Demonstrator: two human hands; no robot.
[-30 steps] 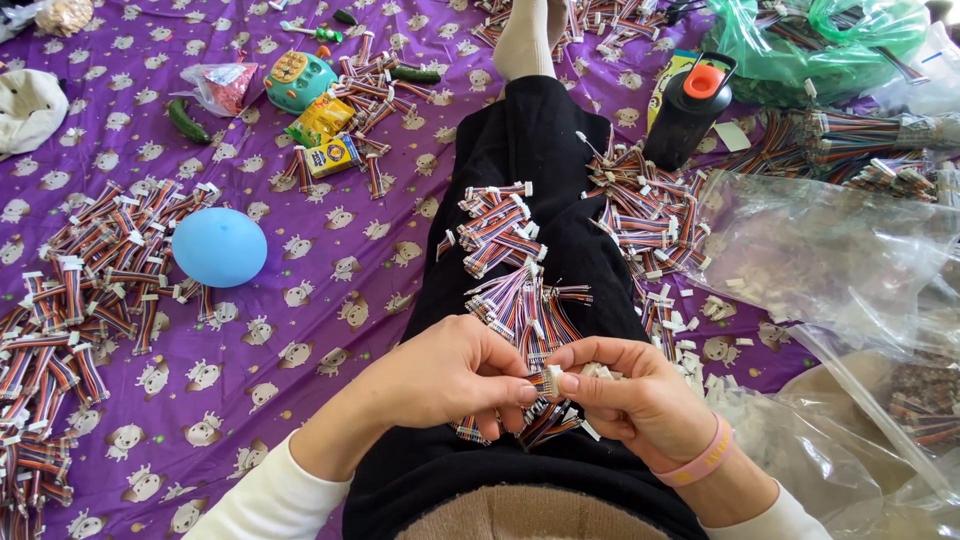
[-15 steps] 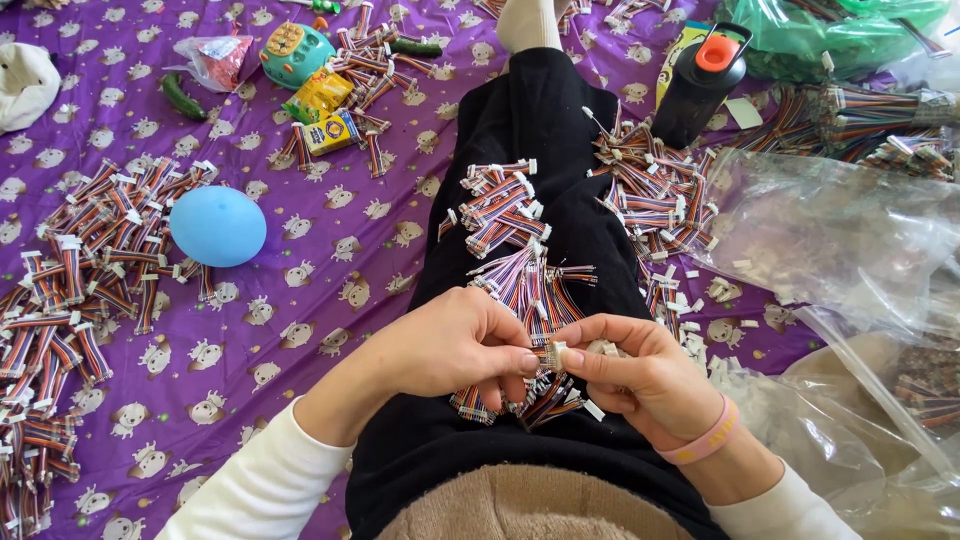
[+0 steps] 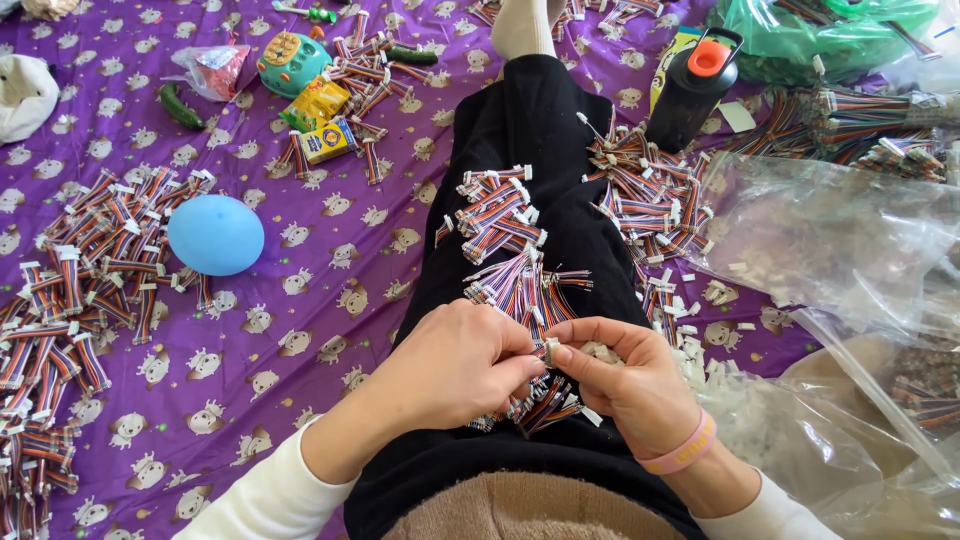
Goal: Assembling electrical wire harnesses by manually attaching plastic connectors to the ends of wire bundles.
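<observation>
My left hand [image 3: 455, 368] and my right hand [image 3: 628, 377] meet over my lap, on black trousers [image 3: 545, 120]. Between their fingertips sits a small white connector [image 3: 550, 350] with a short striped ribbon cable hanging below. Both hands pinch it. A heap of similar multicoloured cable pieces with white plugs [image 3: 505, 245] lies on my leg just beyond the hands. A pink wristband [image 3: 680, 452] circles my right wrist.
More cable bundles lie on the purple patterned sheet at left [image 3: 80, 290] and right of my leg [image 3: 645, 195]. A blue balloon [image 3: 215, 234], a black bottle with orange lid [image 3: 692, 90], toys [image 3: 292, 62] and clear plastic bags [image 3: 840, 240] surround me.
The hands stay together on the connector, the fingers shifting slightly. The view has drifted a little, the lap pile sitting lower in frame.
</observation>
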